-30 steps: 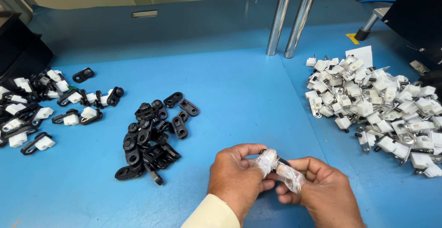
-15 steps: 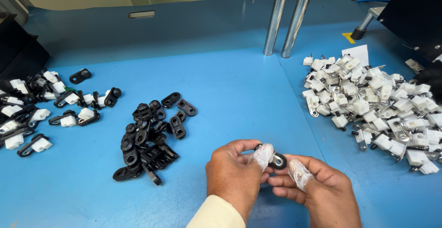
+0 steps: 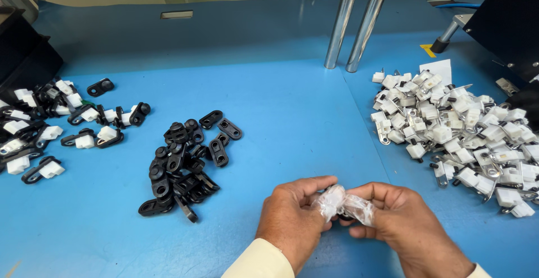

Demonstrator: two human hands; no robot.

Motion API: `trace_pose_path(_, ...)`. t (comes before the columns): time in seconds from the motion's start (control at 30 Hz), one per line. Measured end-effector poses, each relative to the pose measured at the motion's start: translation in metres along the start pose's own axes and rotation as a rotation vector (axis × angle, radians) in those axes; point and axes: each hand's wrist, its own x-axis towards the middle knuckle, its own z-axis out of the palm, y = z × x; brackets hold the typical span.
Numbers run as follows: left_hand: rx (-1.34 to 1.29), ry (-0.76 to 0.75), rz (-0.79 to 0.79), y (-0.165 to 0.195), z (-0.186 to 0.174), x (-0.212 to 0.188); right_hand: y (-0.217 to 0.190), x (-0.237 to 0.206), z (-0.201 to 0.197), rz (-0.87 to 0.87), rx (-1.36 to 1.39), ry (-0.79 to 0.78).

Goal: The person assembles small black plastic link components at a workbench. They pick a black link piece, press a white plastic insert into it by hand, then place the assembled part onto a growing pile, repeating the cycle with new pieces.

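Pinching a small part wrapped in crinkled clear plastic film at lower centre of the frame, the left hand and right hand are pressed together around it. Judged step: working the wrapped piece; fine fingertip control appears needed next.

Half a second ago the two hands sit slightly apart, each with its own bit of clear plastic wrap, and a small black part shows between them. Now the left hand and the right hand are closed in together, fingertips almost meeting, and the clear plastic wrap is bunched into one crumpled wad pinched in both grips. The black part is now nearly hidden behind the wad; only a dark sliver shows beneath it. The hands also sit a little lower over the desk.
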Motion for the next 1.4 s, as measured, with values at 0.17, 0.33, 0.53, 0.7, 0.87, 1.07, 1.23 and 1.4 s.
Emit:
trace_pose_path(0.17,0.208,0.041,0.004,0.005,0.003,-0.004,0.004,-0.001,0.008,-0.223,0.043,0.061)
trace_pose_path(0.33,0.107,0.024,-0.083,0.015,0.009,-0.006,0.015,-0.019,0.022,-0.388,-0.473,0.465)
trace_pose_path(0.53,0.064,0.076,-0.09,0.021,0.009,-0.01,0.033,-0.022,0.019,-1.047,-0.671,0.509)
trace_pose_path(0.7,0.067,0.054,-0.188,0.027,0.003,-0.015,0.042,-0.02,-0.006,-0.694,-0.411,0.229)
trace_pose_path(0.87,0.14,0.007,-0.081,0.022,0.003,-0.013,0.021,-0.001,-0.012,-0.04,0.054,0.096)
trace_pose_path(1.07,0.234,-0.056,0.108,0.007,0.003,-0.008,0.002,0.002,-0.014,0.154,0.049,0.006)
trace_pose_path(1.23,0.311,0.021,-0.041,0.014,0.007,-0.013,0.004,-0.009,0.0,-0.027,-0.081,0.092)
trace_pose_path(1.4,0.299,0.015,-0.042,0.022,0.008,-0.018,0.004,-0.018,0.011,-0.112,-0.234,0.209)
